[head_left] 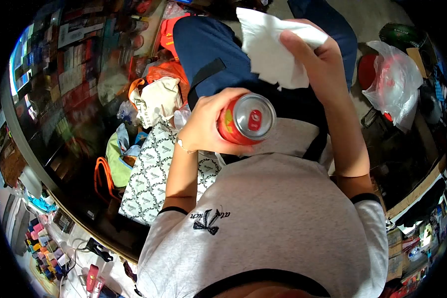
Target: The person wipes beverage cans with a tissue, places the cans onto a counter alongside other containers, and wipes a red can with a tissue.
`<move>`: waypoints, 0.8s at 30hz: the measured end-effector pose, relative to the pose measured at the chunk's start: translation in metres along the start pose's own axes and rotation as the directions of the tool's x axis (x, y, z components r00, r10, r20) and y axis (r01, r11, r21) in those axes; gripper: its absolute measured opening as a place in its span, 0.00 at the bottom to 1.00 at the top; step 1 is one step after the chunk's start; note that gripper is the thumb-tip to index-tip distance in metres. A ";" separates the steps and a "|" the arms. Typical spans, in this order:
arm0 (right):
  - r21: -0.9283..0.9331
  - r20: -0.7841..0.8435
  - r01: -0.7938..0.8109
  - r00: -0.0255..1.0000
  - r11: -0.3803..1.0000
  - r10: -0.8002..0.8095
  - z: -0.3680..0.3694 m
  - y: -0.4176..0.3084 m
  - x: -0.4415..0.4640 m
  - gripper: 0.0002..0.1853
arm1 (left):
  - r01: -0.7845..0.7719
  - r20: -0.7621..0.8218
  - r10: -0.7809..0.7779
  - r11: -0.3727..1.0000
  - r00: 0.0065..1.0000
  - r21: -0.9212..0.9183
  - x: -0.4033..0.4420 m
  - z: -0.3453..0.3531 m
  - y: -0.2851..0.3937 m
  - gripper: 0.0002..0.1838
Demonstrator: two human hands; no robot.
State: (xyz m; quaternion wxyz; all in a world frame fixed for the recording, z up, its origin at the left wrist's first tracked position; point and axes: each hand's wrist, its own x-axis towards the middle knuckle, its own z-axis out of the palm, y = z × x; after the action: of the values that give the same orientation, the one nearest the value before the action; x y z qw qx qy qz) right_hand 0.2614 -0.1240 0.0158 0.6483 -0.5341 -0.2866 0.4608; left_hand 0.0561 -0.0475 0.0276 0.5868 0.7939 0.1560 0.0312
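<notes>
My left hand (206,116) is wrapped round a red drink can (228,123) with yellow marks, held in front of my waist. The can's silver top with its red pull tab faces up at the camera, and the tab lies flat. Farther out, over my lap, my right hand (323,57) grips a white paper tissue (270,47) between thumb and fingers. The tissue hangs partly unfolded, with an uneven lower edge. It is apart from the can.
A glass counter (84,69) filled with packs stands at the left. Beside my legs are a white patterned box (146,179), a cream cloth bag (159,99) and a green bag (118,161). A clear plastic bag (395,84) is at the right.
</notes>
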 end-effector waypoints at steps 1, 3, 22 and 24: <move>-0.072 0.006 0.026 1.000 0.997 -0.026 -0.002 0.003 -0.005 0.12 | 0.002 -0.033 -0.002 1.000 0.999 -0.012 -0.002 -0.001 -0.003 0.43; -0.252 0.118 0.078 0.992 0.965 -0.049 -0.008 -0.001 -0.014 0.09 | -0.010 -0.093 0.008 1.000 0.996 -0.026 -0.003 -0.002 -0.008 0.45; -0.119 0.564 0.231 0.816 0.966 -0.126 0.016 0.007 -0.018 0.15 | 0.015 0.010 -0.015 1.000 1.000 0.015 -0.011 0.002 -0.019 0.39; -0.118 0.569 0.271 0.807 0.955 -0.159 0.017 0.010 -0.018 0.14 | 0.053 -0.007 -0.053 0.998 0.999 0.030 -0.011 0.006 -0.024 0.38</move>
State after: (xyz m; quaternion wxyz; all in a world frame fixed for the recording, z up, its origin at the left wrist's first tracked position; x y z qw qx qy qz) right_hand 0.2366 -0.1331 0.0132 0.5306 -0.4019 -0.5640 0.4888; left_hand 0.0416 -0.0500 0.0047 0.5750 0.7982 0.1790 0.0158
